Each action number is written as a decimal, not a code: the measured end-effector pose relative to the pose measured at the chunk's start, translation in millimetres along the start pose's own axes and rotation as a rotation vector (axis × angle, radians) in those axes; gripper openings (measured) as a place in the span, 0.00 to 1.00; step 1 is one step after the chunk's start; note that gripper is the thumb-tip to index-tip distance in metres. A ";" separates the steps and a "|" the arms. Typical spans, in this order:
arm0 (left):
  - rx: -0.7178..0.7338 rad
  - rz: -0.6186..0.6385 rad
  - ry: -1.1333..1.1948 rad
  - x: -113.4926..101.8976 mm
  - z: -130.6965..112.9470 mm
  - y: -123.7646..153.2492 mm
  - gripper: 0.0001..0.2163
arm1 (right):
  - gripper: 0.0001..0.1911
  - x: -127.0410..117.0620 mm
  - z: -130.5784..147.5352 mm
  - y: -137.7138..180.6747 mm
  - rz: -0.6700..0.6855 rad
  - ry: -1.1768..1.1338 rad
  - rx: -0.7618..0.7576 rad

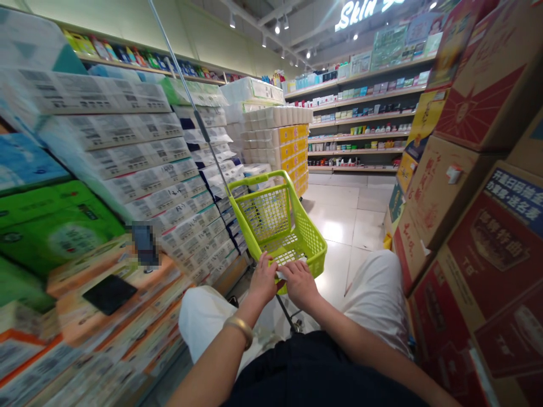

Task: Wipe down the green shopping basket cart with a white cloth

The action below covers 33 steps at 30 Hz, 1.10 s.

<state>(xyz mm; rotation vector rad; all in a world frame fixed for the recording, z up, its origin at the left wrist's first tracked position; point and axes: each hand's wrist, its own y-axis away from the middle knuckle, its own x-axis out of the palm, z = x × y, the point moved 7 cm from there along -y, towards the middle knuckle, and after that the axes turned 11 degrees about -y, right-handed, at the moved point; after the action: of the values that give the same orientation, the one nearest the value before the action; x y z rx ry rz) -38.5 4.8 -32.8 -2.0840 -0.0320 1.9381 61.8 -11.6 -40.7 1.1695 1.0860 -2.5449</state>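
A lime-green plastic shopping cart basket [316, 243] with grid walls stands between my knees on a wheeled metal frame. My left hand [263, 280] is closed at its near rim, fingers curled over the edge. My right hand [300, 281] lies beside it on the same rim, fingers bent and pressed down. A small white piece, like a tissue or cloth [281, 275], shows between the hands, under the right fingers. The thumbs and the underside of the grip are partly hidden. Through the grid, the basket's floor is visible with nothing lying on it.
Stacked packs of tissue paper [148, 152] rise on the left. A dark flat object [109, 294] lies on orange packs nearby. Cardboard cartons [449, 192] stand close on the right. Ahead, a tiled floor [333, 226] leads to stocked shelves [360, 116]. A slim metal pole [182, 79] rises from the cart.
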 end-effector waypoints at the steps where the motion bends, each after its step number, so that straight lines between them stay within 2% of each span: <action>1: 0.000 -0.008 0.007 0.0 -0.3 0.3 0.11 | 0.17 -2.8 -4.7 0.8 0.001 0.005 -0.006; 7: -0.005 -0.036 -0.035 -3.0 -2.7 -0.9 0.10 | 0.18 -35.2 -61.6 4.4 -0.099 0.057 0.160; 10: 0.031 -0.033 -0.109 -6.4 -7.1 -2.9 0.11 | 0.18 -42.1 -73.9 3.3 -0.142 0.082 0.237; 13: 0.038 -0.025 -0.121 -8.2 -9.9 -4.7 0.12 | 0.16 -29.4 -57.0 0.9 -0.129 0.073 0.242; 16: 0.074 -0.011 -0.097 -7.8 -13.2 -4.3 0.11 | 0.16 -8.6 -23.1 0.4 -0.076 0.028 0.120; 18: 0.113 -0.003 -0.087 -7.3 -15.3 -2.7 0.11 | 0.17 -2.4 -10.3 2.4 -0.063 0.004 0.059; 20: 0.120 -0.006 -0.097 -7.9 -15.4 -1.2 0.11 | 0.17 -4.8 -12.2 4.8 -0.055 -0.009 0.037; 22: 0.109 -0.015 -0.111 -9.5 -14.9 -0.4 0.10 | 0.17 -15.2 -26.6 6.4 -0.069 -0.007 0.054; 27: 0.101 -0.006 -0.172 -11.2 -17.0 -1.4 0.09 | 0.18 -43.4 -67.2 5.7 -0.151 0.034 0.187; 30: 0.094 -0.014 -0.185 -10.8 -17.1 -2.0 0.10 | 0.16 -38.2 -63.1 4.3 -0.169 0.048 0.236; 33: 0.087 -0.039 -0.163 -11.0 -16.2 -1.4 0.09 | 0.15 -19.3 -37.0 3.3 -0.149 0.030 0.166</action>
<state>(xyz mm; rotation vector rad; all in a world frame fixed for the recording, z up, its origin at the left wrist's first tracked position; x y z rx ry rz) -23.4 0.6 -21.0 -1.8534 -0.0219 2.0437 98.9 7.3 -45.2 1.2105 1.0212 -2.7875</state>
